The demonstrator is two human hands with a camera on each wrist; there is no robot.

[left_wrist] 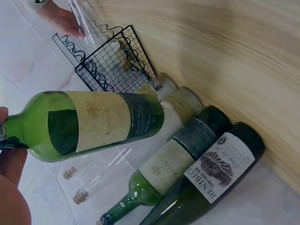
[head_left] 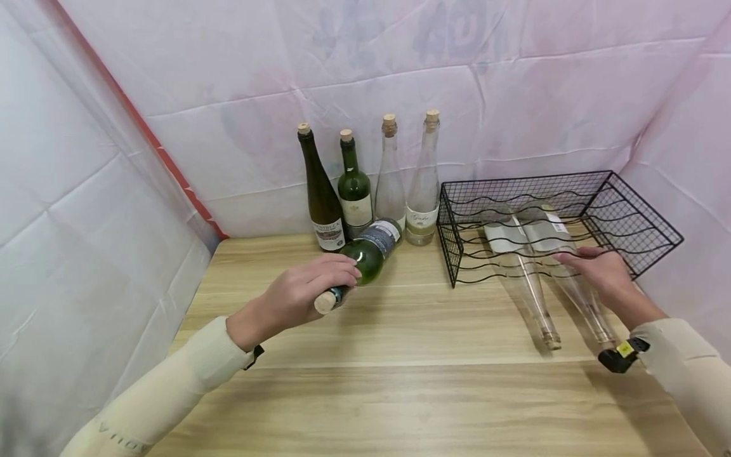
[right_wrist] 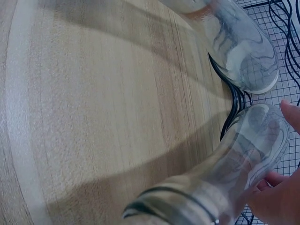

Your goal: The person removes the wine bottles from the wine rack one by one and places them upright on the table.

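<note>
My left hand [head_left: 311, 282] grips a green wine bottle [head_left: 367, 259] round its neck. This corked bottle is tilted, its cork toward me and its base toward the back; its cream label shows in the left wrist view. At the right, a black wire rack [head_left: 447, 231] bears two clear corked bottles lying on their sides, necks toward me. My right hand [head_left: 608, 276] is at the rack's front, by the right clear bottle [head_left: 579, 298], with its fingers loosely extended beside the glass. I cannot tell how firmly they touch it. The left clear bottle [head_left: 531, 285] lies alongside.
Along the back wall stand a dark wine bottle [head_left: 322, 197], a smaller green bottle [head_left: 354, 184] and two upright clear bottles, one [head_left: 389, 171] left of the other [head_left: 424, 178]. All are corked. White sheeting [head_left: 257, 146] encloses the wooden table [head_left: 400, 406].
</note>
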